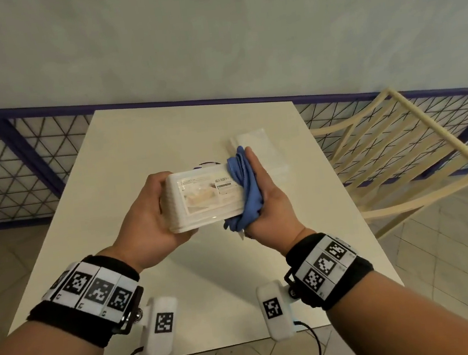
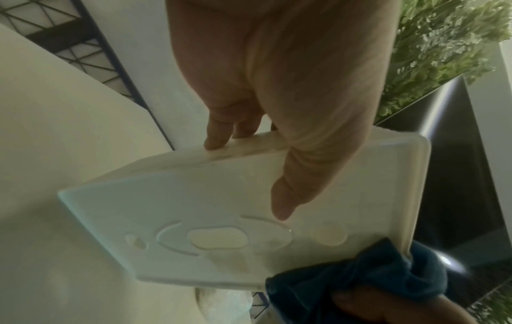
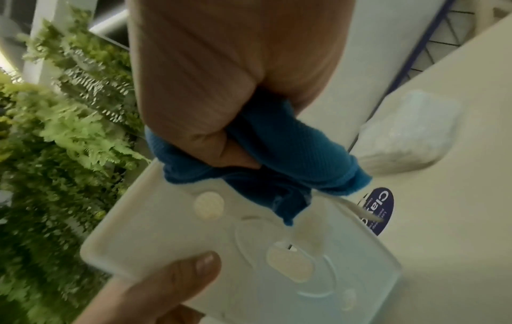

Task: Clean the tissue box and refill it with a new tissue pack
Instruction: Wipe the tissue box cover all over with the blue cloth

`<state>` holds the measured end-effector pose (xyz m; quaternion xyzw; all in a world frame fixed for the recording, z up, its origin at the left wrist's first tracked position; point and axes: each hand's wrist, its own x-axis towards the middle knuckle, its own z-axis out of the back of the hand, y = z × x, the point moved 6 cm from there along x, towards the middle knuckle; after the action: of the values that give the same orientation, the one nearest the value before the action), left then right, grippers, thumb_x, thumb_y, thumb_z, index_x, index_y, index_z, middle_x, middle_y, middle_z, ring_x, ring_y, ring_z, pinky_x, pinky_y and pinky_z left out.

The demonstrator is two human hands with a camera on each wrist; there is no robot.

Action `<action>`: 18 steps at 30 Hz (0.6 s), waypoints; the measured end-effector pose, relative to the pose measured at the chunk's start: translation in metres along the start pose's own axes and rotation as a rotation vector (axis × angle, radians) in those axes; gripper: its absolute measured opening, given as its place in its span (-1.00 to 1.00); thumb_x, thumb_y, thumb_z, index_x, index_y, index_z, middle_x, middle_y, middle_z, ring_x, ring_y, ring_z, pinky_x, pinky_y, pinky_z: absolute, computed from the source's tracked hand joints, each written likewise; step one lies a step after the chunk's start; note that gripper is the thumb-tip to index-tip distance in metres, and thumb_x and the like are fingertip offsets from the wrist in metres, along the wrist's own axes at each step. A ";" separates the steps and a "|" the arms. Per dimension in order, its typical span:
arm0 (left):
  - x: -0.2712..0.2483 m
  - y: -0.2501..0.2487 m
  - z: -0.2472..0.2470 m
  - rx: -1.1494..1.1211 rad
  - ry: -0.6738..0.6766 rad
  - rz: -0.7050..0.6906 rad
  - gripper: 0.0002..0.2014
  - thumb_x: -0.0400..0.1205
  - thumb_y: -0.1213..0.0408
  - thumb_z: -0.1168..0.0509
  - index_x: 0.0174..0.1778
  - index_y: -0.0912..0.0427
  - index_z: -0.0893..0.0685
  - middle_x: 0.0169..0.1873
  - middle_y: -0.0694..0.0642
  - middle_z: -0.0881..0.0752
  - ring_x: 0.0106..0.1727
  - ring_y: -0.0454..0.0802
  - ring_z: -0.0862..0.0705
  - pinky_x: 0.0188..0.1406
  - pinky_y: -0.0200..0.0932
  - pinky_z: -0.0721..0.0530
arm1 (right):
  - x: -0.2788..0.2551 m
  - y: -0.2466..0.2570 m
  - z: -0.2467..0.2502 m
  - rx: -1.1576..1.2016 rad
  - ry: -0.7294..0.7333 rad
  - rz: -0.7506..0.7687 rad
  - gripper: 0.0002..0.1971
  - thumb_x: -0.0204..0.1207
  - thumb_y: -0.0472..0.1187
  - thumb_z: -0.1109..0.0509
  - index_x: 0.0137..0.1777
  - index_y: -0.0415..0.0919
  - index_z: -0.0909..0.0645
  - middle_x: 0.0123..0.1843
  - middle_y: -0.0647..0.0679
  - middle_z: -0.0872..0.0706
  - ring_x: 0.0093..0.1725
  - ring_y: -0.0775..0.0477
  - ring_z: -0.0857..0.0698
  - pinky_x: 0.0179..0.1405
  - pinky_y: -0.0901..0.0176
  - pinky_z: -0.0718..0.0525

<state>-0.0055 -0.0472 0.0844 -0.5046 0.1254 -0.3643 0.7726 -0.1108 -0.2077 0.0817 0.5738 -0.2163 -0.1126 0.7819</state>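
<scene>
A white plastic tissue box [image 1: 204, 198] is held above the table with its labelled underside turned up toward me. My left hand [image 1: 146, 214] grips its left end, thumb on the lid face [image 2: 285, 197] and fingers along the edge. The lid, with its oval slot [image 2: 217, 239], faces down in both wrist views. My right hand [image 1: 267, 196] holds a bunched blue cloth [image 1: 244, 188] against the box's right end [image 3: 249, 252]; the cloth [image 3: 277, 166] wraps over that corner. A new tissue pack [image 1: 259, 150] in clear wrap lies on the table behind my right hand.
The white table [image 1: 181, 287] stands against a pale wall. A round container with a dark blue label [image 3: 378, 210] sits on the table under the box. A cream slatted chair [image 1: 395, 154] stands at the right. Green foliage [image 3: 55, 131] shows in the wrist views.
</scene>
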 end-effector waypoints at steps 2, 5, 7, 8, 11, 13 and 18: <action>-0.002 0.005 -0.003 -0.039 -0.002 0.025 -0.32 0.10 -0.06 -0.52 0.08 -0.45 -0.35 0.08 -0.36 -0.64 0.06 -0.34 -0.67 0.00 -0.22 -0.71 | 0.000 0.001 -0.003 -0.006 0.032 -0.039 -0.16 0.44 -0.54 -0.37 0.54 0.12 -0.09 0.50 0.16 -0.36 0.27 0.56 -0.48 0.23 0.61 -0.47; -0.003 0.012 -0.007 -0.064 -0.019 0.052 -0.30 0.09 -0.06 -0.54 0.09 -0.46 -0.34 0.08 -0.21 -0.68 0.06 -0.29 -0.69 0.05 -0.05 -0.74 | 0.007 -0.010 -0.007 -0.309 0.117 -0.111 -0.04 0.26 -0.06 -0.37 0.61 -0.29 0.04 0.51 -0.10 -0.34 0.32 0.19 -0.40 0.26 0.61 -0.32; -0.001 0.012 -0.010 -0.042 -0.021 0.061 -0.29 0.10 -0.08 -0.53 0.08 -0.48 -0.31 0.11 -0.20 -0.67 0.06 -0.30 -0.69 0.05 -0.04 -0.73 | 0.007 -0.020 -0.002 -0.348 0.156 -0.248 0.02 0.06 -0.06 -0.39 0.59 -0.21 -0.09 0.23 0.09 -0.56 0.10 0.00 -0.50 0.09 0.36 -0.48; 0.000 0.012 -0.011 -0.022 -0.020 0.064 -0.29 0.11 -0.05 -0.54 0.08 -0.50 -0.30 0.12 -0.21 -0.66 0.06 -0.30 -0.68 0.05 -0.03 -0.73 | 0.005 -0.023 0.003 -0.289 0.156 -0.271 0.01 0.05 -0.11 -0.45 0.58 -0.14 -0.13 0.11 0.22 -0.58 0.03 0.00 -0.55 0.01 0.38 -0.53; 0.003 0.015 -0.011 0.027 -0.042 0.075 -0.23 0.22 0.21 -0.63 0.12 -0.40 -0.28 0.12 -0.29 -0.62 0.13 -0.36 -0.63 0.12 0.03 -0.70 | 0.000 -0.021 0.015 0.134 0.161 -0.297 0.11 0.09 -0.27 -0.63 0.62 0.08 -0.09 0.25 0.28 -0.58 0.22 0.08 -0.66 0.21 0.24 -0.65; 0.003 0.018 -0.010 0.055 -0.073 0.080 -0.23 0.26 0.29 -0.62 0.16 -0.31 -0.27 0.09 -0.35 -0.60 0.12 -0.41 -0.60 0.11 0.00 -0.69 | -0.002 -0.019 0.015 0.410 0.117 -0.354 0.08 0.07 -0.13 -0.70 0.58 0.12 -0.18 0.36 0.07 -0.62 0.29 -0.09 -0.67 0.30 -0.08 -0.64; 0.003 0.013 -0.016 0.178 -0.130 0.088 -0.28 0.27 0.16 -0.61 0.22 -0.19 -0.31 0.11 -0.22 -0.61 0.04 -0.16 -0.67 -0.02 -0.05 -0.64 | -0.006 -0.031 0.027 0.699 -0.152 -0.522 -0.65 0.58 -0.13 -0.28 0.32 -0.19 -0.64 0.25 -0.14 -0.75 0.30 -0.11 -0.68 0.44 -0.07 -0.52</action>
<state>-0.0065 -0.0578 0.0660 -0.4505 0.0646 -0.3061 0.8362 -0.1267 -0.2382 0.0581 0.8294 -0.1459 -0.2681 0.4680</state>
